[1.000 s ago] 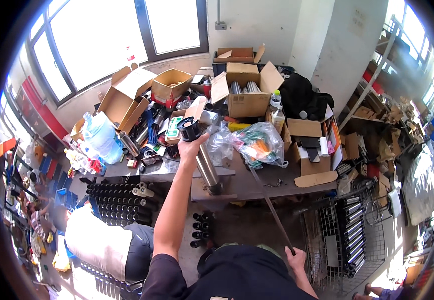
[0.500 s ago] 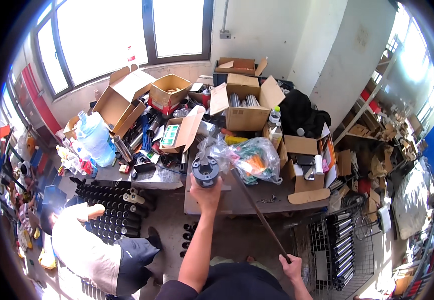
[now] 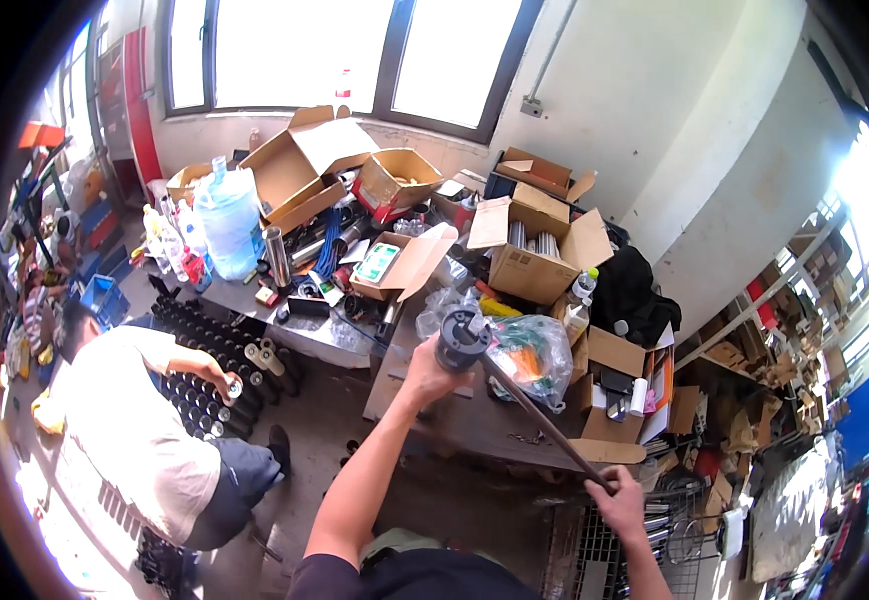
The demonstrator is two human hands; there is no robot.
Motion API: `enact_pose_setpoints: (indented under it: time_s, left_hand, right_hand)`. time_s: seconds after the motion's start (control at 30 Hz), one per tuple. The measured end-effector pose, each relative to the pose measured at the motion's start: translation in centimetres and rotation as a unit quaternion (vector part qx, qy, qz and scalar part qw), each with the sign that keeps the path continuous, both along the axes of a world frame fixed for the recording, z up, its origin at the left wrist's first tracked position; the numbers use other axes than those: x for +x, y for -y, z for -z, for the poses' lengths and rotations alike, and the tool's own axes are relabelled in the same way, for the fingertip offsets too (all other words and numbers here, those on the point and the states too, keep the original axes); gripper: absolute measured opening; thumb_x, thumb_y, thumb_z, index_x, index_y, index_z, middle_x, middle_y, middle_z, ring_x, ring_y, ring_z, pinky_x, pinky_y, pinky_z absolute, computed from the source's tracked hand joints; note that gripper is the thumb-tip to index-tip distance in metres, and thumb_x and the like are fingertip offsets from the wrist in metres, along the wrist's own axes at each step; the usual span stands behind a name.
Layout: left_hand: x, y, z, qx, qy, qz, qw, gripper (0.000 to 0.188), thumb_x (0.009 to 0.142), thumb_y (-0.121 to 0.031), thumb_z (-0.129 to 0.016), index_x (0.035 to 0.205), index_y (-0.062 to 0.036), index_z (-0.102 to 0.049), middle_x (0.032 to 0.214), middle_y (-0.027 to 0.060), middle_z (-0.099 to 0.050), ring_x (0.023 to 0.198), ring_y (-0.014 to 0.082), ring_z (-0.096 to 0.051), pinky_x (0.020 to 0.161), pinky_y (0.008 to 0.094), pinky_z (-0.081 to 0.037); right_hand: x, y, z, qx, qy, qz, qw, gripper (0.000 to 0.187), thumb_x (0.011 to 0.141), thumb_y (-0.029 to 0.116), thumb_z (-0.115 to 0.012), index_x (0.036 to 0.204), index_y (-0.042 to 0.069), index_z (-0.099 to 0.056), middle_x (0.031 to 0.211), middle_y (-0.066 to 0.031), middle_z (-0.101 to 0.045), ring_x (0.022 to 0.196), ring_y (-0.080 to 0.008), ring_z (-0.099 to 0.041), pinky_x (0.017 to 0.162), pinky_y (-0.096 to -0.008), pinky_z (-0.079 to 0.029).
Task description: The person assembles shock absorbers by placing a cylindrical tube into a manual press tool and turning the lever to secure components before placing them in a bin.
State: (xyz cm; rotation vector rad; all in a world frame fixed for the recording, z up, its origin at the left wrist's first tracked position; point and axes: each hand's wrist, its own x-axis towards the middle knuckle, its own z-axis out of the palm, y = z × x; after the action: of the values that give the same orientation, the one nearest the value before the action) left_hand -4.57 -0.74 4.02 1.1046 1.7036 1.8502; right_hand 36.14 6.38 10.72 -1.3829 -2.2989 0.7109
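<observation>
My left hand [image 3: 429, 378] is wrapped round a dark metal cylinder [image 3: 462, 343], whose round end face has several small holes and a central opening. The cylinder is held up in front of the bench's near edge. My right hand [image 3: 619, 500], lower and to the right, grips the near end of a long dark metal rod [image 3: 555, 432]. The rod slants up to the left, its far end close beside the cylinder; whether they touch I cannot tell. Beyond the cylinder lies a clear plastic bag [image 3: 535, 360] with orange and green things in it.
The bench [image 3: 455, 425] carries opened cardboard boxes [image 3: 540, 255], a large blue water jug [image 3: 228, 222] and loose metal parts. At left a co-worker [image 3: 145, 430] bends over rows of black tubes [image 3: 200, 375]. A wire basket [image 3: 595, 560] stands at lower right.
My view has tilted and turned left, so the scene sits further right. The cylinder now leans to the right, toward the rod. The co-worker's hand has reached a tube.
</observation>
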Motion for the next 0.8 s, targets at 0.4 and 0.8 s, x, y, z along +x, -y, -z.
enact_pose_setpoints:
  time_s: [0.4, 0.8]
  left_hand:
    - [5.8, 7.6, 3.7, -0.022, 0.086, -0.306, 0.948, 0.043, 0.074, -0.019, -0.079, 0.107, -0.0030, -0.056, 0.100, 0.0155, -0.057, 0.096, 0.0334, -0.058, 0.085, 0.0434, -0.048]
    - [6.1, -10.8, -5.4, 0.471, 0.581, 0.273, 0.605, 0.027, 0.099, -0.032, -0.055, 0.087, -0.0079, -0.057, 0.081, 0.0044, -0.060, 0.081, 0.0124, -0.058, 0.074, 0.0325, -0.046]
  right_hand:
    - [-16.9, 8.9, -10.4, 0.410, 0.205, -0.733, 0.503, 0.012, 0.072, 0.025, -0.068, 0.076, 0.014, -0.063, 0.066, 0.0025, -0.046, 0.062, -0.0145, -0.054, 0.058, -0.0291, -0.036]
    - [-62.3, 23.2, 9.3, 0.103, 0.263, -0.741, 0.609, 0.022, 0.077, 0.013, -0.067, 0.096, 0.014, -0.078, 0.078, -0.0114, -0.074, 0.068, -0.0245, -0.071, 0.067, -0.0352, -0.058]
